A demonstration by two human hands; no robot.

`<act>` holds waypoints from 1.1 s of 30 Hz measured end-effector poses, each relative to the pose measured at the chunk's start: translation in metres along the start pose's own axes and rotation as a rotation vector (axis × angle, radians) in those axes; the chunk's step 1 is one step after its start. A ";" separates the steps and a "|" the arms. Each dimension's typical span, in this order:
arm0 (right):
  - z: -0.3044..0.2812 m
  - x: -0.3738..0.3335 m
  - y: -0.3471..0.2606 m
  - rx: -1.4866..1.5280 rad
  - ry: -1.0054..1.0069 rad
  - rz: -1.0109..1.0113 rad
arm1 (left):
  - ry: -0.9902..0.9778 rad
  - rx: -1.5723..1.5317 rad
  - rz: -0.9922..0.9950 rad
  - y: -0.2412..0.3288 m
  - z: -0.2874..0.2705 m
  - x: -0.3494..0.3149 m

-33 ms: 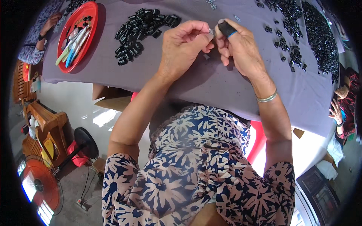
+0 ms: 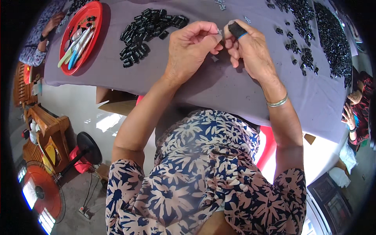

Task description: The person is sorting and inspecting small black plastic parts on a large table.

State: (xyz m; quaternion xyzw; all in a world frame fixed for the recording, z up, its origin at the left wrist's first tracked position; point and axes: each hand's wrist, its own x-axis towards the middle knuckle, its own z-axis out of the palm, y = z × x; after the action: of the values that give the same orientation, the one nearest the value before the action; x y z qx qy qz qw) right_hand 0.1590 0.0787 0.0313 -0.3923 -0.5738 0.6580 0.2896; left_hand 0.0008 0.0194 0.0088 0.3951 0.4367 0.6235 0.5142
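Note:
My left hand point(image 2: 190, 49) is closed in a pinch over the far part of the table. A small silvery metal piece point(image 2: 219, 31) pokes out from between its thumb and forefinger. Close beside it, my right hand point(image 2: 252, 51) has its fingers curled inward. A black finger sleeve with a blue edge point(image 2: 237, 29) covers one of its digits. Whatever the right fingers hold, if anything, is hidden. Left of my hands lies a pile of short, shiny black cylindrical parts point(image 2: 145, 33). Some small silvery metal pieces point(image 2: 221, 5) lie beyond my hands.
On the grey tablecloth point(image 2: 235, 94), a red tray point(image 2: 98, 23) holds handled tools and small black bits at the left. Heaps of black parts point(image 2: 333, 43) spread along the right. Other people's hands show at the far left point(image 2: 53, 24) and right point(image 2: 348, 115). A fan point(image 2: 41, 192) stands lower left.

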 end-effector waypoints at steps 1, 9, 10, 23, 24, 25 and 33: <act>-0.002 0.001 0.001 -0.012 0.011 -0.027 | 0.018 0.017 0.009 0.000 0.001 0.000; -0.004 0.006 0.008 -0.198 0.055 -0.327 | 0.048 0.113 0.027 -0.003 0.005 -0.007; -0.007 0.007 0.012 -0.259 0.025 -0.405 | 0.043 0.292 0.124 -0.003 0.005 -0.006; -0.014 0.001 0.010 -0.490 0.068 -0.416 | 0.031 0.497 0.217 -0.011 0.000 -0.004; -0.014 0.001 0.008 -0.441 0.056 -0.343 | 0.032 0.499 0.214 -0.012 0.000 -0.004; -0.015 0.001 0.007 -0.394 0.045 -0.270 | 0.023 0.521 0.197 -0.012 -0.001 -0.003; -0.029 0.007 0.002 -0.600 0.227 -0.394 | -0.031 0.317 0.126 -0.006 -0.003 -0.004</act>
State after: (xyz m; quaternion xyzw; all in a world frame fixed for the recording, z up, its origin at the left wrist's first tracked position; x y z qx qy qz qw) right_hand 0.1796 0.0995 0.0268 -0.4122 -0.7697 0.3449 0.3444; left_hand 0.0008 0.0157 0.0021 0.5074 0.4960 0.5715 0.4122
